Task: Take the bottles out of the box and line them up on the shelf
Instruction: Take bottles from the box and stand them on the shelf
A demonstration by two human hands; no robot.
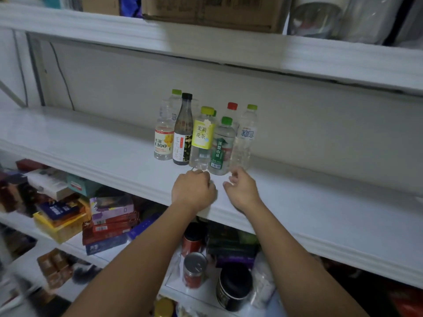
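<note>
Bottles [202,138] stand clustered upright on the white shelf [91,138], light plastic likely to dent or tip, best gripped around the labelled middle. Both forearms reach up, the left hand [193,191] curled on nothing just before them, the right hand [242,188] loosely curled, empty.

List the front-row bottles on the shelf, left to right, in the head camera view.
C100 bottle → black-capped dark bottle → yellow-label tea bottle → green-label water bottle → clear bottle with blue lettering
</note>
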